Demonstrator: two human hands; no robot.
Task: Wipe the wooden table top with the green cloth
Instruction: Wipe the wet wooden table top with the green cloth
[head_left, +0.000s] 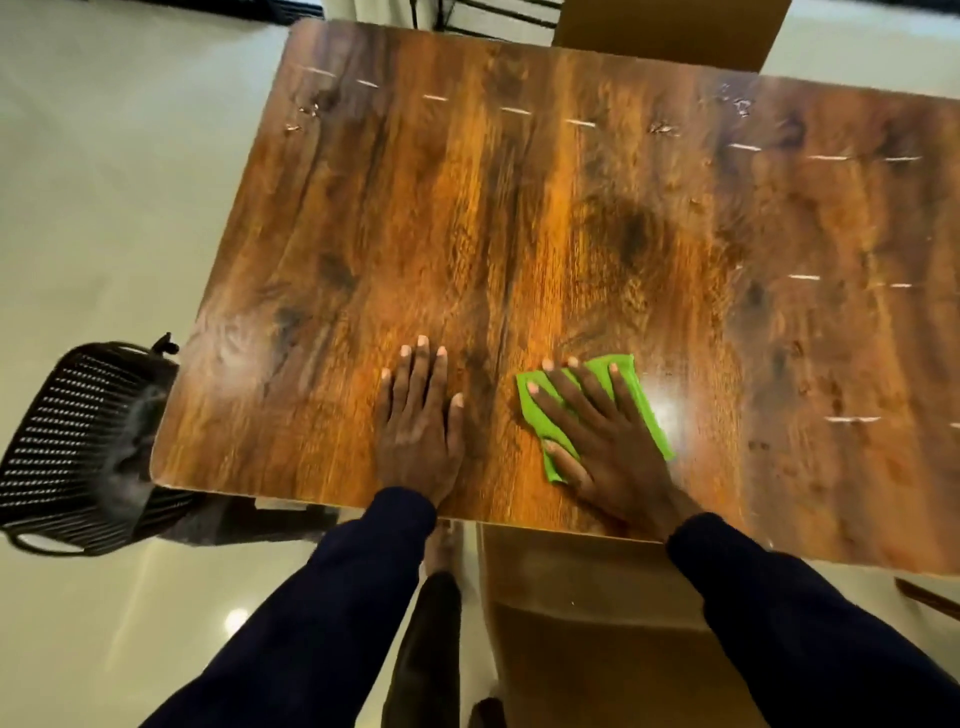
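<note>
A black perforated plastic chair (88, 447) stood just off the left end of the wooden table top (519, 218), pulled clear of it, so nothing blocked my reach along that side. My left hand (420, 431) lay flat on the bare wood close to the table's near edge, palm down, its fingers (422, 364) straight and only slightly parted, gripping nothing; I judge I had planted it there to steady myself while I leaned over the table. Just to the right of it, still by the near edge, the green cloth (631, 384) was spread against the wood under my right hand (602, 441). That hand's fingers (621, 387) were fanned wide and pressed down on the fabric, not pinching it, which I take as the way to keep the whole cloth bearing on the surface and stop it bunching as it slid. The cloth showed past my fingertips and at both sides of the palm. Pale streaks and specks dotted the far side and the right part of the table, well apart from the cloth, so I reckon most of the wiping lay ahead. A brown chair (597, 623) sat tucked against the near edge below my right wrist
</note>
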